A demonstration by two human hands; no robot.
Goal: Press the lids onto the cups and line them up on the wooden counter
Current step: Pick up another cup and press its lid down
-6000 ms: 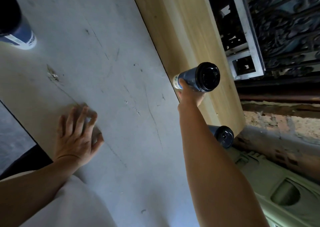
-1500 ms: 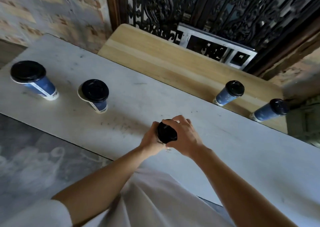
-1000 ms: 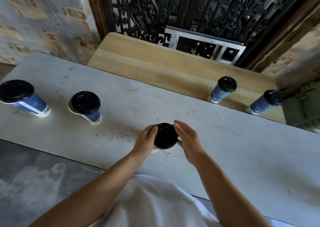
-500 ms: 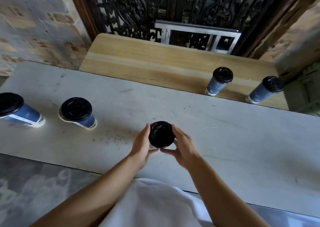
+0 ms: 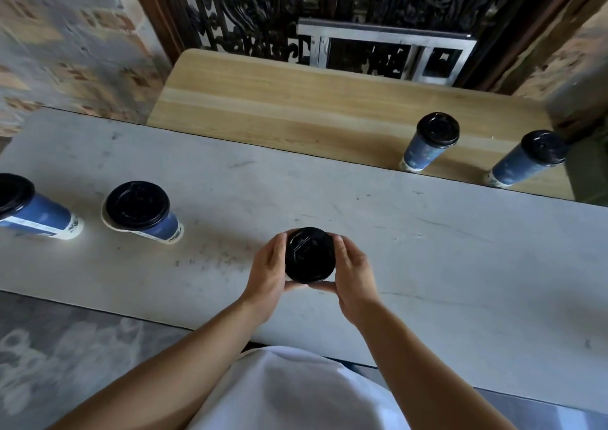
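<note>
Head view: left hand [image 5: 267, 275] and right hand [image 5: 353, 276] squeeze the cup's lid [image 5: 310, 254] near the grey counter's [image 5: 427, 248] front edge; push all around.

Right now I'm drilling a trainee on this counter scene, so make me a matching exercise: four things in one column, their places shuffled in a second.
1. black-lidded blue paper cup between both hands
2. rightmost black-lidded blue cup
3. grey stone table
4. white shirt

a. bottom of view
b. on the wooden counter
c. under the held cup
d. middle, gripped at its sides

Pairs: 1-d, 2-b, 3-c, 4-a
</note>
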